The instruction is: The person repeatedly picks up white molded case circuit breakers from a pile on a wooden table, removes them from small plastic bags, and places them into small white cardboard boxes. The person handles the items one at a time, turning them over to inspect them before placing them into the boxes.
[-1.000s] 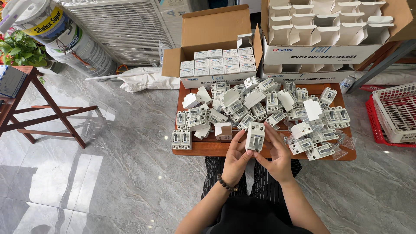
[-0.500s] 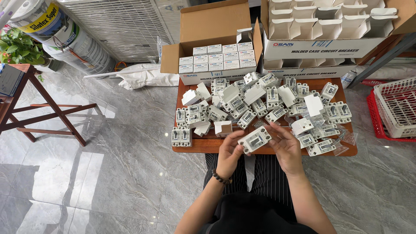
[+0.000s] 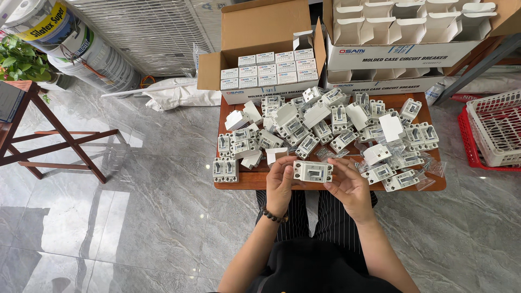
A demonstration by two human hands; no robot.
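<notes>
While your left hand (image 3: 280, 182) and right hand (image 3: 350, 186) pinch the white breaker (image 3: 313, 171) sideways, fingers closed on its ends, above the table (image 3: 239, 184).

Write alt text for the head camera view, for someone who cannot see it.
Seen from above, a seated person holds one white circuit breaker sideways between the left hand and right hand, at the near edge of a low wooden table heaped with similar breakers. Behind the table stand open cardboard boxes of small white cartons; a red basket sits to the right.
</notes>
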